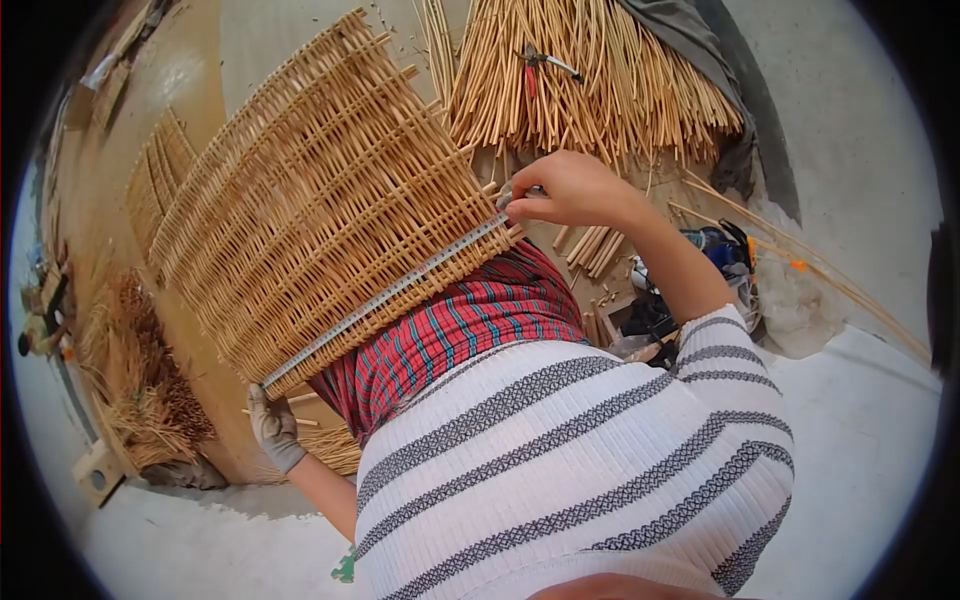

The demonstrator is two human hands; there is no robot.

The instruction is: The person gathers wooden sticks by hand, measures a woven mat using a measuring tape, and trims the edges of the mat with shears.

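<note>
A woven wicker panel lies tilted across my lap, over a red checked cloth. The white blade of a tape measure runs along the panel's near edge from one side to the other. At the lower left corner, my left hand, in a grey glove, is closed on the end of the tape against the wicker edge. My right hand is bare and pinches the tape measure at the panel's right corner; its fingers partly hide the case.
A large pile of cut canes lies ahead, with red-handled pliers on top. Power tools and clear plastic sit to the right. Another woven piece and a bundle of thin sticks are on the left.
</note>
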